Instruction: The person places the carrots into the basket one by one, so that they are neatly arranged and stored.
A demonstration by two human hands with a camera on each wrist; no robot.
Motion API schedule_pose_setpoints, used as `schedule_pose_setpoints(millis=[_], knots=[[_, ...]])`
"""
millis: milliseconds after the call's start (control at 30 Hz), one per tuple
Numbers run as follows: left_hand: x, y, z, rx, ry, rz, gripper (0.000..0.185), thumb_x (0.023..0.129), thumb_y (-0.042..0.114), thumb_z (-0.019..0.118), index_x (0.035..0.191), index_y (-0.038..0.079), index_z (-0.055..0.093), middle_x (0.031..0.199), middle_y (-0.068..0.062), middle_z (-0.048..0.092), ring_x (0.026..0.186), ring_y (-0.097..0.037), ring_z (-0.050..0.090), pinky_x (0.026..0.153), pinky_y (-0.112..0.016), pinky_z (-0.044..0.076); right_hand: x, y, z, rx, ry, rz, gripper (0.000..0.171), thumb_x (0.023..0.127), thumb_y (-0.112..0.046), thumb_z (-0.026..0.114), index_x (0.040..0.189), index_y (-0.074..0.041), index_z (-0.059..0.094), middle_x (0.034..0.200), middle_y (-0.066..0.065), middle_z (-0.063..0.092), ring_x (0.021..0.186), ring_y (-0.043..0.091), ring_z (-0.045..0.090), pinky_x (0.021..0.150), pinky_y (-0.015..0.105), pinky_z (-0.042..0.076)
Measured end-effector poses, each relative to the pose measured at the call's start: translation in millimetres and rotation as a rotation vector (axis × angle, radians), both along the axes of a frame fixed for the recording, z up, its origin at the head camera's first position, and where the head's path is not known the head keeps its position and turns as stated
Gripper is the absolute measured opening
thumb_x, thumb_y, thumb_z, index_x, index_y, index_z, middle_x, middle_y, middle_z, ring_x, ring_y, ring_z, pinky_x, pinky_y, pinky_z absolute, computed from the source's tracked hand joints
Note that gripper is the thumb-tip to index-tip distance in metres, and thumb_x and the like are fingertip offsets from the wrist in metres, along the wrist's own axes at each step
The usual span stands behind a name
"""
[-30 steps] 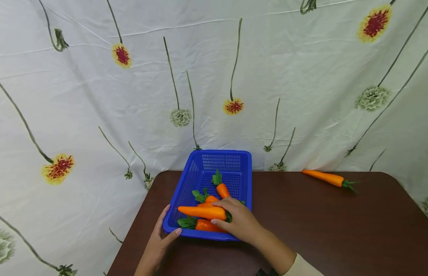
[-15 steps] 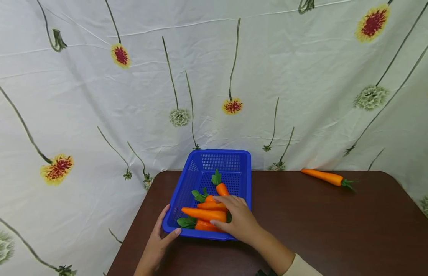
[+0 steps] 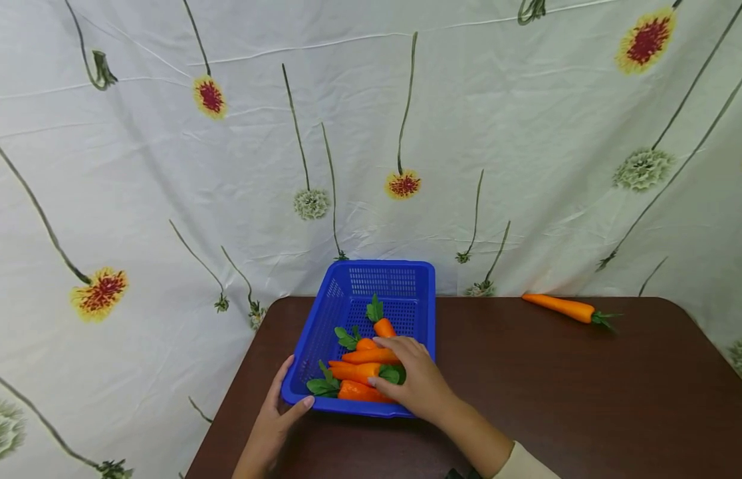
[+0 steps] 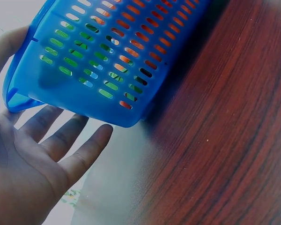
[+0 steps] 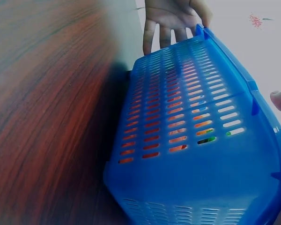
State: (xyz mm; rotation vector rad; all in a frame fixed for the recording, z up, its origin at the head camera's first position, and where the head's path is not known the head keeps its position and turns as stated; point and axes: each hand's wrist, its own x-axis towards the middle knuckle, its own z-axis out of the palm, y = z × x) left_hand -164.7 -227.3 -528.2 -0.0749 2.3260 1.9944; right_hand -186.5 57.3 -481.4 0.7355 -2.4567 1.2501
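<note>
A blue slotted basket (image 3: 383, 265) stands at the table's back left, with several orange carrots (image 3: 354, 370) and their green leaves piled at its near end. My right hand (image 3: 415, 386) lies over the near right of the pile, fingers spread across two carrots, thumb beside the leafy end of the topmost one. My left hand (image 3: 278, 416) cradles the basket's near left corner, thumb on the rim, fingers straight along the outside. The left wrist view shows that palm (image 4: 42, 159) against the basket wall (image 4: 107, 61). In the right wrist view the basket (image 5: 192, 140) fills the frame.
One more carrot (image 3: 562, 307) lies alone at the back right of the dark brown table (image 3: 556, 399). A flowered cloth (image 3: 371, 133) hangs close behind the table. The table's left edge runs just beside the basket.
My right hand has lowered the carrot it carried onto the pile in the basket, and its fingers have loosened. The left hand and the basket have stayed still.
</note>
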Motion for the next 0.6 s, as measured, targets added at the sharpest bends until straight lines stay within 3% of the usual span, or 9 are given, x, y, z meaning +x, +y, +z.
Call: schedule_pose_setpoints(millis=[267,467,600], knots=[[-0.3,-0.1,-0.2,0.006,-0.001,0.001,0.080,0.091,0.020,0.066,0.151,0.042,0.018,0.158,-0.009,0.025,0.137,-0.029,0.036,0.090,-0.012,0.044,-1.9,10.6,-0.7,-0.033,-0.082,-0.016,0.054,0.083,-0.043,0.074,0.133,-0.032,0.055,0.131,-0.008,0.057,0.124,0.018,0.050,0.098,0.049,0.047],[-0.9,-0.4,-1.1,0.004,-0.005,0.007,0.080,0.091,0.020,0.066,0.151,0.043,0.019,0.158,-0.008,0.025,0.137,-0.029,0.036,0.090,-0.013,0.044,-7.7,21.9,-2.8,-0.051,-0.096,-0.058,0.051,0.083,-0.040,0.074,0.130,-0.038,0.054,0.129,-0.011,0.057,0.125,0.013,0.051,0.101,0.044,0.047],[-0.7,-0.3,-0.5,0.004,-0.009,0.007,0.080,0.091,0.021,0.067,0.151,0.042,0.019,0.158,-0.008,0.025,0.137,-0.030,0.036,0.090,-0.012,0.044,-11.8,31.3,-2.9,-0.044,-0.077,-0.086,0.050,0.084,-0.042,0.072,0.131,-0.036,0.055,0.128,-0.010,0.057,0.125,0.014,0.052,0.101,0.045,0.047]])
